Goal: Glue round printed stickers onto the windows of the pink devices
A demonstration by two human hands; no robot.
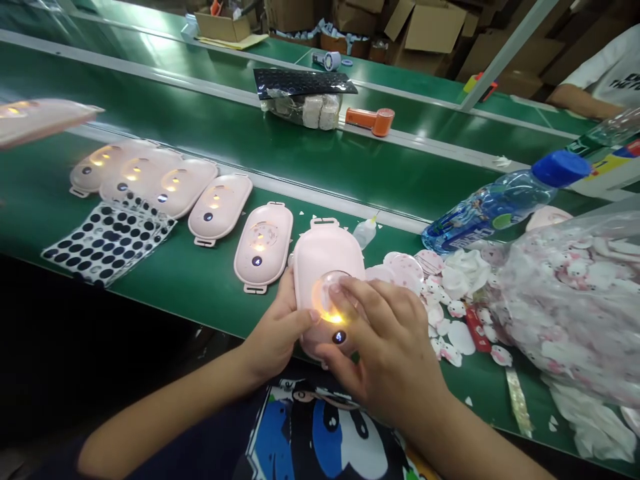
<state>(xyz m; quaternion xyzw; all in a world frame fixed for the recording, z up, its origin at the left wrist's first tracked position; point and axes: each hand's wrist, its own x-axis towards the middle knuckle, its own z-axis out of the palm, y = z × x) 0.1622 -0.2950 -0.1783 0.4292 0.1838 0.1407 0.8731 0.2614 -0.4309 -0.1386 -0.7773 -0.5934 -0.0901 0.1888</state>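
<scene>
A pink oval device (320,263) with a lit round window lies near the table's front edge. My left hand (276,333) grips its left side, thumb reaching onto the face. My right hand (387,347) lies over its right half, fingertips pressing on the clear round window where an orange light glows. A small dark button shows just below the fingers. Several more pink devices (263,245) lie in a row to the left, some glowing.
A sheet of black dot stickers (107,240) lies at the left. A blue-capped water bottle (500,203), a small glue bottle (365,231), loose round cartoon stickers (450,313) and a plastic bag of them (570,300) sit at the right. Another person's arm (583,100) is at far right.
</scene>
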